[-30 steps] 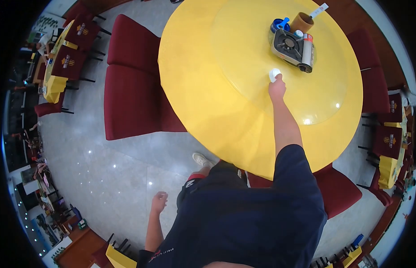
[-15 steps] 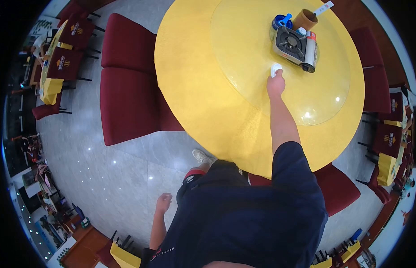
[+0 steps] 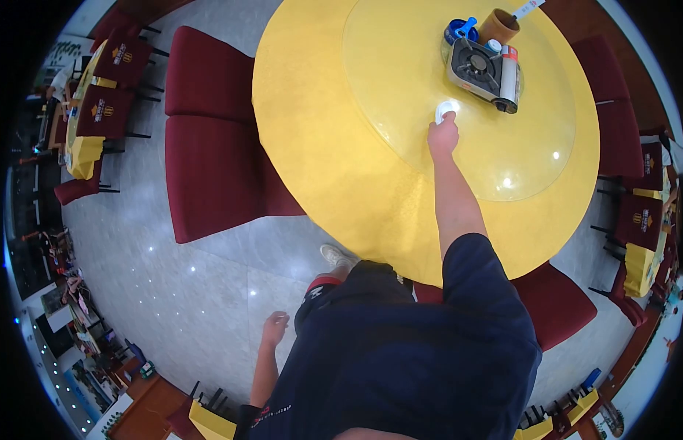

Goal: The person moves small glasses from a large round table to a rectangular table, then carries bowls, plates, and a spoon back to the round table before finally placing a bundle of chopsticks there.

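My right hand (image 3: 444, 137) reaches over the table, closed around a small white rounded object (image 3: 442, 111). It rests on or just above the clear round turntable (image 3: 400, 110), and its exact kind is hard to make out. My left hand (image 3: 274, 328) hangs low beside my body over the floor, fingers loosely curled and nothing visible in them. Beyond my right hand stands a portable gas stove (image 3: 476, 67) with a gas canister (image 3: 509, 73) along its right side. A blue bowl-like container (image 3: 457, 31) and a brown cylindrical holder (image 3: 498, 28) are behind the stove.
A yellow cloth covers the round table (image 3: 305, 110). Dark red chairs (image 3: 209, 176) stand left of it, another chair (image 3: 554, 304) by its near edge and more chairs (image 3: 605, 110) on the right. Other yellow-covered tables (image 3: 83, 154) are farther off.
My right hand has moved slightly left and a little nearer the turntable's left side with the white object. My left hand has shifted slightly. The stove stays in place.
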Available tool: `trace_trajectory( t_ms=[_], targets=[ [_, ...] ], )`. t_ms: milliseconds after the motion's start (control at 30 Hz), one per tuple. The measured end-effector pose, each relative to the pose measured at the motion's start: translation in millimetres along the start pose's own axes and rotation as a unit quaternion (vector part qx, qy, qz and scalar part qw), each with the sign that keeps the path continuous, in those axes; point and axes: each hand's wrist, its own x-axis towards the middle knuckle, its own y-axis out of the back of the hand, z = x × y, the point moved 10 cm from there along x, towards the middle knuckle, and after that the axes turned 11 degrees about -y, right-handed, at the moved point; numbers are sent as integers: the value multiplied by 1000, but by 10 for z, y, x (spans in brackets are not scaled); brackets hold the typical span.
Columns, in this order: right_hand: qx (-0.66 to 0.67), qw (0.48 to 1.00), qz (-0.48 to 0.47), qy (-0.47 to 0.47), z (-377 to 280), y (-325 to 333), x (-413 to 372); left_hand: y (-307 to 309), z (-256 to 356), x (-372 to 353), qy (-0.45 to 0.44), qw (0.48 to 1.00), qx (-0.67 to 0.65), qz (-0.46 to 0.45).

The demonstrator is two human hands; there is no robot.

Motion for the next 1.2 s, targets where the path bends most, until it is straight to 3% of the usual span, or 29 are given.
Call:
trace_trajectory(
  t_ms=[167, 333, 467, 600, 733, 900, 1200],
  targets=[
    [-19, 1000, -11, -5, 169, 110, 29, 5, -150, 6, -8, 1000, -16, -5],
    [-76, 996, 37, -20, 690, 597, 97, 74, 167, -171, -22, 999, 41, -24],
    [-107, 993, 42, -39, 1287, 954, 301, 180, -238, -84, 5, 999, 30, -38],
    [-119, 991, 49, -36, 1668, 1208, 560, 354, -31, -19, -5, 994, 94, -50],
    [-99, 994, 42, -22, 1745, 1355, 724, 493, 424, 4, -45, 984, 164, -50],
    [-90, 995, 29, 8, 1615, 1316, 821, 573, 857, 75, -68, 985, 155, -45],
    [-82, 996, 35, 1, 1573, 1327, 858, 520, 984, 8, -63, 986, 143, -53]
  ],
)
